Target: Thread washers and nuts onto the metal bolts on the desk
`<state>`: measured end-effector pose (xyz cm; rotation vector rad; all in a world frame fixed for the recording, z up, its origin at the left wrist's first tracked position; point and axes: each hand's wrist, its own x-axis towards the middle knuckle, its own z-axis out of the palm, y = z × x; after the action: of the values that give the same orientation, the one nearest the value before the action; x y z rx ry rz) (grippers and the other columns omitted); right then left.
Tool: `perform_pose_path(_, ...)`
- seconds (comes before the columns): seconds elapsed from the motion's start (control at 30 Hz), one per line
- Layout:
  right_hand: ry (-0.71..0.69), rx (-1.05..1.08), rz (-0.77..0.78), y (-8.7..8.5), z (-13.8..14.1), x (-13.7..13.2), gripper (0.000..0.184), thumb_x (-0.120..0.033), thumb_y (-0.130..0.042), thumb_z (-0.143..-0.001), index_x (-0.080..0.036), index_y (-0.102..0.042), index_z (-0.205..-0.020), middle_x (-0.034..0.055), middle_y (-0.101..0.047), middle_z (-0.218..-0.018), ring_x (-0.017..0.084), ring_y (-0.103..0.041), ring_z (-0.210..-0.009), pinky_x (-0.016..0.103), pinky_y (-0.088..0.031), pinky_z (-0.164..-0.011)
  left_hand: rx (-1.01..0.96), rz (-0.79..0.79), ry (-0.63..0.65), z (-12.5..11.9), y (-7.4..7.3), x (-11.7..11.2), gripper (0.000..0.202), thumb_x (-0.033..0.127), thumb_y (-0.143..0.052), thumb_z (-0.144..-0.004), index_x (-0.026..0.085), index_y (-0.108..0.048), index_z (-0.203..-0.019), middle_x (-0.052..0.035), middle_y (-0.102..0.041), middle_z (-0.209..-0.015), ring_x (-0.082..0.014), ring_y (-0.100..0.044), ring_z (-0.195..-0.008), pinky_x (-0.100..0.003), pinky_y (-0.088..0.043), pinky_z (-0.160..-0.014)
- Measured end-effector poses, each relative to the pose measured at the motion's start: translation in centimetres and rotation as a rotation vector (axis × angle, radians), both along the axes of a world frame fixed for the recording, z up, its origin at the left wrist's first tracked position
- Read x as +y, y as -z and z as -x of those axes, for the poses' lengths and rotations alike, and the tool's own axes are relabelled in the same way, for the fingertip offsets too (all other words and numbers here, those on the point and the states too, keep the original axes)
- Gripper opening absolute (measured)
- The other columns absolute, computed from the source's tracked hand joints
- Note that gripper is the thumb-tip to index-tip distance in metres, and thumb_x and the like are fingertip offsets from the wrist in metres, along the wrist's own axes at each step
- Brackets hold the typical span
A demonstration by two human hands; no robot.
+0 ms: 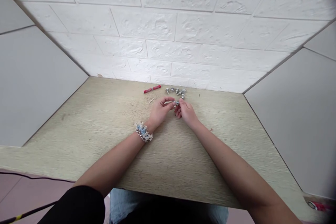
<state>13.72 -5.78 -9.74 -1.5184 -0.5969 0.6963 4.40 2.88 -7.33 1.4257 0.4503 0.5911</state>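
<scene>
Both my hands meet over the middle of the wooden table. Between them is a small silver bolt (176, 102), partly covered by fingertips. My left hand (160, 111) pinches its left end between thumb and forefinger. From the other side, my right hand (187, 112) grips the bolt's right end, with the remaining fingers curled below. Just beyond my fingers lies a loose group of silver bolts with nuts and washers (177, 91). One of these bolts (183, 96) rests right beside my right thumb.
A red pen-like stick (152, 89) lies behind my left hand, with a small pale scrap (151, 100) nearby. The table (110, 112) meets a white brick-patterned wall (157, 24) and grey side panels (34, 84). A red cylindrical object (319, 206) is at lower right.
</scene>
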Motion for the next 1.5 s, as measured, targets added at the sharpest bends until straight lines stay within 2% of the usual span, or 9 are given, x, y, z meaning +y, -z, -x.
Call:
perform_pose_path(0.27, -0.068, 0.051, -0.094, -0.23, -0.31, -0.46, 0.045, -0.063, -0.051, -0.071, -0.018, -0.045, -0.069, -0.0035, -0.047, -0.058, 0.007, -0.045, -0.042, 0.019, -0.035, -0.035, 0.006, 0.051, 0.021, -0.40, 0.76, 0.31, 0.053, 0.028, -0.067, -0.068, 0.015, -0.054, -0.117, -0.0071, -0.064, -0.101, -0.0152, -0.061, -0.085, -0.033, -0.046, -0.083)
perform_pose_path(0.5, -0.060, -0.040, -0.075, -0.28, -0.16, -0.48, 0.019, -0.031, -0.049, -0.071, -0.020, -0.043, -0.086, -0.0053, -0.052, -0.067, 0.007, -0.048, -0.045, 0.019, -0.039, -0.041, 0.042, 0.060, 0.002, -0.39, 0.59, 0.51, 0.033, 0.029, -0.067, -0.069, 0.013, -0.064, -0.098, -0.0071, -0.068, -0.091, -0.0173, -0.062, -0.084, -0.034, -0.046, -0.083)
perform_pose_path(0.63, -0.014, -0.091, -0.118, -0.14, 0.01, -0.51, 0.033, -0.018, -0.047, -0.064, -0.023, -0.038, -0.095, -0.0063, -0.055, -0.073, 0.006, -0.050, -0.047, 0.020, -0.041, -0.045, 0.016, 0.113, 0.014, -0.28, 0.40, 0.38, 0.035, 0.028, -0.067, -0.069, 0.012, -0.062, -0.100, -0.0079, -0.068, -0.091, -0.0173, -0.063, -0.083, -0.034, -0.046, -0.082)
perform_pose_path(0.73, -0.006, -0.007, -0.152, -0.15, -0.10, -0.57, 0.032, -0.023, -0.049, -0.067, -0.023, -0.038, -0.097, -0.0059, -0.055, -0.072, 0.007, -0.050, -0.046, 0.019, -0.040, -0.043, 0.011, 0.100, 0.017, -0.18, 0.25, 0.33, 0.035, 0.027, -0.067, -0.069, 0.013, -0.061, -0.101, -0.0075, -0.068, -0.090, -0.0173, -0.062, -0.085, -0.033, -0.046, -0.083)
perform_pose_path(0.8, -0.007, 0.050, -0.159, -0.16, -0.22, -0.55, 0.024, -0.036, -0.049, -0.074, -0.022, -0.041, -0.091, -0.0048, -0.054, -0.067, 0.008, -0.049, -0.045, 0.018, -0.037, -0.040, 0.010, 0.087, 0.024, -0.14, 0.18, 0.31, 0.035, 0.026, -0.068, -0.068, 0.013, -0.061, -0.099, -0.0071, -0.067, -0.091, -0.0168, -0.062, -0.085, -0.033, -0.045, -0.083)
perform_pose_path(0.9, -0.008, 0.057, -0.122, -0.18, -0.28, -0.46, 0.042, -0.061, -0.041, -0.078, -0.019, -0.046, -0.076, -0.0013, -0.052, -0.058, 0.008, -0.046, -0.041, 0.019, -0.032, -0.036, -0.004, 0.073, 0.043, -0.12, 0.19, 0.25, 0.033, 0.025, -0.067, -0.067, 0.013, -0.061, -0.097, -0.0059, -0.067, -0.089, -0.0153, -0.060, -0.082, -0.031, -0.045, -0.081)
perform_pose_path(1.0, -0.008, 0.014, -0.059, -0.29, -0.21, -0.39, 0.055, -0.071, -0.037, -0.074, -0.017, -0.047, -0.064, 0.0006, -0.050, -0.054, 0.008, -0.043, -0.038, 0.021, -0.030, -0.033, -0.031, 0.074, 0.075, -0.10, 0.23, 0.11, 0.033, 0.026, -0.067, -0.068, 0.014, -0.061, -0.098, -0.0040, -0.066, -0.085, -0.0139, -0.060, -0.077, -0.031, -0.046, -0.078)
perform_pose_path(1.23, -0.046, -0.060, -0.056, -0.08, -0.19, -0.37, 0.044, -0.064, -0.046, -0.075, -0.019, -0.046, -0.072, -0.0031, -0.050, -0.058, 0.007, -0.043, -0.041, 0.019, -0.030, -0.035, -0.041, 0.125, 0.048, -0.21, 0.23, 0.13, 0.028, 0.025, -0.068, -0.066, 0.013, -0.061, -0.091, -0.0015, -0.064, -0.078, -0.0116, -0.058, -0.072, -0.029, -0.046, -0.075)
perform_pose_path(1.5, 0.004, -0.109, -0.174, -0.08, 0.32, -0.32, 0.024, -0.035, -0.057, -0.073, -0.020, -0.044, -0.087, -0.0038, -0.052, -0.068, 0.008, -0.048, -0.057, 0.020, -0.037, -0.048, -0.075, 0.256, 0.070, -0.20, 0.34, 0.44, 0.022, 0.025, -0.071, -0.065, 0.012, -0.064, -0.081, -0.0025, -0.065, -0.079, -0.0110, -0.058, -0.075, -0.028, -0.045, -0.080)
